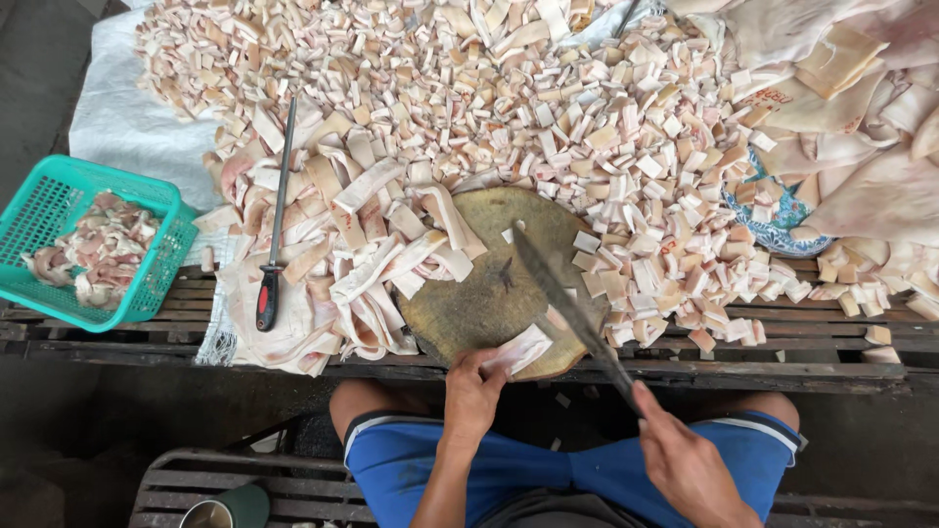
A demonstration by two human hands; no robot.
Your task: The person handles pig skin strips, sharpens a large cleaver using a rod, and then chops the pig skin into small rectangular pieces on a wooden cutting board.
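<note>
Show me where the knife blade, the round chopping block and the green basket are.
knife blade (pixel 558 288), head view, middle of the blade.
round chopping block (pixel 479 293), head view, bare wooden top.
green basket (pixel 156 256), head view, right side wall.

Both hands are held forward over the knees, one closed on a strip, one closed on a handle.

The left hand (pixel 474 391) is stretched out from a bare forearm that rises from the lower edge of the view; its fingers are curled down and pinched on the near end of a pale strip (pixel 518 350), the back of the hand turned upward. The right hand (pixel 685 460) is set lower and further to the right, its fist wrapped round the handle of a long knife (pixel 567 303), thumb side turned up, the wrist bent slightly inward. The two hands are kept apart, not touching. Both thighs, in blue shorts, are seen spread below them.
</note>
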